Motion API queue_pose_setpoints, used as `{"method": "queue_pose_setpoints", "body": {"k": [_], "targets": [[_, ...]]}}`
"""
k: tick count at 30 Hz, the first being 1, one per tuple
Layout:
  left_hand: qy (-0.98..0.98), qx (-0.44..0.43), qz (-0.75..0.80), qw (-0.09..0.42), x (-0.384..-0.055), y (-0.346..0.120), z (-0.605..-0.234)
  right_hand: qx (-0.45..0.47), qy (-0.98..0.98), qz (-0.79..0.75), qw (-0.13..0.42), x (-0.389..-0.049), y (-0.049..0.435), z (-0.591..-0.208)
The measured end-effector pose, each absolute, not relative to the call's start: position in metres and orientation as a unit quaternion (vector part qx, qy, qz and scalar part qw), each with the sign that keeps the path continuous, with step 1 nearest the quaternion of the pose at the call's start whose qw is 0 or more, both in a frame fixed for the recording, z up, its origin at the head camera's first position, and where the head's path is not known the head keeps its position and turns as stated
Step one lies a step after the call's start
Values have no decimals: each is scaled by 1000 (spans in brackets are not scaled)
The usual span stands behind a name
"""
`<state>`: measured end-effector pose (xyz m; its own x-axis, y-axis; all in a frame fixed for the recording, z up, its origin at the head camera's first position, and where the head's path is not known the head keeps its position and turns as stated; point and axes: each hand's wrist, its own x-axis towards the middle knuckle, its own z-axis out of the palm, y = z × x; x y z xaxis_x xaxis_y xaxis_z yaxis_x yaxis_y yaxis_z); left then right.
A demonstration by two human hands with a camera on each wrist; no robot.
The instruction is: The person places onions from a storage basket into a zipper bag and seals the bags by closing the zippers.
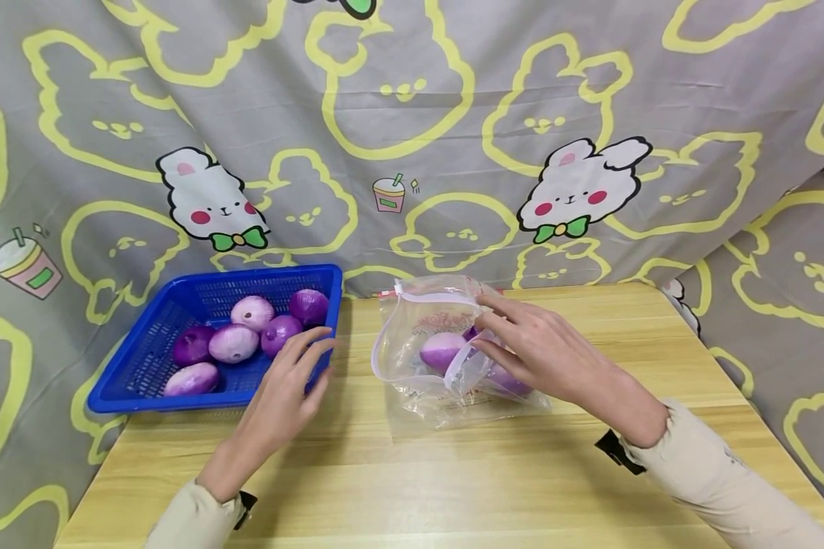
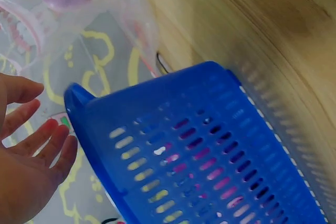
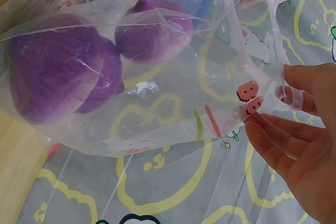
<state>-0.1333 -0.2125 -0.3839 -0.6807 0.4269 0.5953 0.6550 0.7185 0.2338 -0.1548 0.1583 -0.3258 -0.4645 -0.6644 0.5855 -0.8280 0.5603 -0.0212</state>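
Note:
A clear zip bag (image 1: 412, 320) lies with its mouth spread apart, and purple onions (image 1: 442, 351) are inside it. My right hand (image 1: 545, 351) pinches the bag's rim on the right side. In the right wrist view the fingers hold the printed plastic near the opening, with onions (image 3: 58, 69) at the far end. My left hand (image 1: 284, 389) hovers by the right edge of the blue basket (image 1: 213, 400), fingers spread and slightly bent, holding nothing. Several purple onions (image 1: 233, 344) lie in the basket. From the left wrist, the basket's slotted wall (image 2: 173, 145) stands beside the fingers.
Both the basket and the bag rest on a wood-grain table (image 1: 412, 488). A grey curtain (image 1: 439, 137) with yellow outlines and white rabbits hangs right behind the table's back edge. It also runs along both sides.

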Motion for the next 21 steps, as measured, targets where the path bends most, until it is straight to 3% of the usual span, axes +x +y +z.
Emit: {"method": "queue_pose_setpoints", "body": {"k": [21], "targets": [[-912, -240, -224, 246, -165, -260, -394, 438, -848, 153, 255, -153, 159, -324]]}}
